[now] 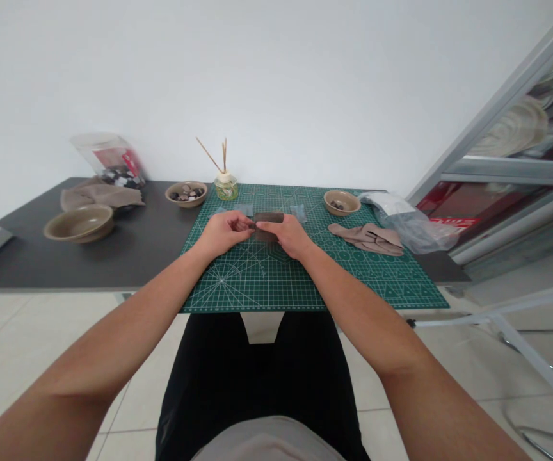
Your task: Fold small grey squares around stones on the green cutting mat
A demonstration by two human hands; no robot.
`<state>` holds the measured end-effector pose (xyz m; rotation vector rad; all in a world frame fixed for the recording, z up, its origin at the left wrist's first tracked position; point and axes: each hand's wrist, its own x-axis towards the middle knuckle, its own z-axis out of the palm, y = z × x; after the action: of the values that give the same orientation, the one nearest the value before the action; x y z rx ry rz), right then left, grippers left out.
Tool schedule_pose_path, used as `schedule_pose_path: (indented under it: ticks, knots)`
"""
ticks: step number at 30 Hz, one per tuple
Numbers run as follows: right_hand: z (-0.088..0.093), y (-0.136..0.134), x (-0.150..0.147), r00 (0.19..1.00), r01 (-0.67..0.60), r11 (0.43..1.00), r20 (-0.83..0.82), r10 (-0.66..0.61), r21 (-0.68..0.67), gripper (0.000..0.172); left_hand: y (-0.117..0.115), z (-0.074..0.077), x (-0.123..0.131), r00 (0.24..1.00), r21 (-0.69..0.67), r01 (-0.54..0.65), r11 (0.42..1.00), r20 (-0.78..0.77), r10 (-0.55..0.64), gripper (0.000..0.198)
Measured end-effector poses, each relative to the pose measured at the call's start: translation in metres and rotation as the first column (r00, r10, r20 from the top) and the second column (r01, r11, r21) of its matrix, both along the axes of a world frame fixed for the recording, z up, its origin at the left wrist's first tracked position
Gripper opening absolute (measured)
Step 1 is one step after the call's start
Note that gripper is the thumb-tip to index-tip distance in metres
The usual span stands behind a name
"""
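Over the green cutting mat (286,288), a dark, see-through flat item (269,218) is held up near the middle. My right hand (292,234) grips it from the right, its thumb across the front. At its left edge, the fingers of my left hand (228,232) are pinched together; what they hold, if anything, is too small to make out. Behind my hands, small clear packets (298,214) lie on the mat. A small tan bowl (342,203) with a few dark pieces stands to the right, and a crumpled brown cloth (370,238) lies in front of it.
A bowl of stones (186,194) and a reed diffuser (226,186) stand at the back left. Farther left are a large tan bowl (79,224), a brown cloth (98,193) and a clear bag of stones (116,163). A plastic bag (408,221) lies at the right.
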<state>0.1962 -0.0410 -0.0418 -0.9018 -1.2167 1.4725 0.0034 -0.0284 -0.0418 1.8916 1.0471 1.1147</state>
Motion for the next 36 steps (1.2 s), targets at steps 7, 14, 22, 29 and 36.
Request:
schedule_pose_path:
  ticks: [7,14,22,29,36]
  knots:
    - [-0.0014,0.0008,0.001,0.999,-0.043,0.999,0.027,0.042,0.026,0.034,-0.0015,-0.0013,-0.0005,1.0,-0.013,-0.006,1.0,-0.028,0.005,0.021]
    - [-0.0041,0.0026,0.0006,0.998,-0.047,0.998,-0.047,0.045,-0.032,0.029,-0.0017,0.0008,0.0014,0.999,-0.014,0.006,1.0,0.035,-0.006,0.026]
    - [-0.0056,0.0041,0.0007,0.995,-0.076,0.997,-0.069,0.073,-0.033,0.027,-0.0008,-0.002,-0.0006,0.999,0.037,-0.003,0.999,-0.054,0.005,0.022]
    - [0.0012,0.0006,0.0,0.995,-0.075,0.994,-0.065,0.07,-0.079,0.021,-0.0051,0.0032,0.0006,0.992,0.067,-0.02,0.998,-0.121,0.028,0.021]
    - [0.0024,0.0005,0.0,0.995,-0.089,0.99,-0.051,0.084,-0.109,0.023,-0.0041,0.0039,-0.0007,0.988,0.091,0.003,0.996,-0.151,0.011,0.019]
